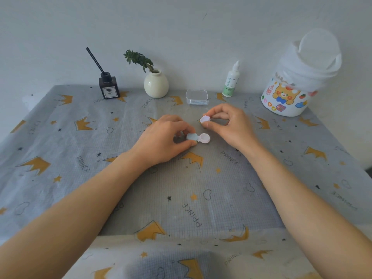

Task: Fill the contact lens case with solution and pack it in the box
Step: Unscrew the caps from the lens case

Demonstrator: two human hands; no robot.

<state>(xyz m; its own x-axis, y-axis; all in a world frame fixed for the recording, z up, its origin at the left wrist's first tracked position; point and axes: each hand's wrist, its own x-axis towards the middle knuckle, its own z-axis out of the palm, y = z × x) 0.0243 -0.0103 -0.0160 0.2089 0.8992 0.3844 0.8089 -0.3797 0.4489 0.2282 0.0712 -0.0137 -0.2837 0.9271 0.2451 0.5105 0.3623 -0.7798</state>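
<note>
left hand (167, 137) pinches small plastic two-cup contact lens case (198, 137) on table centre | right hand (227, 122) pinches removed pale pink round cap (205, 119) | white green-label solution bottle (231, 81) back-right, right hand nearer | case axis left-right

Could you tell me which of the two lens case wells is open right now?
The pink well, on the right of the case, is uncovered; its cap is pinched in the right hand. The blue well by the left hand remains capped.
</note>
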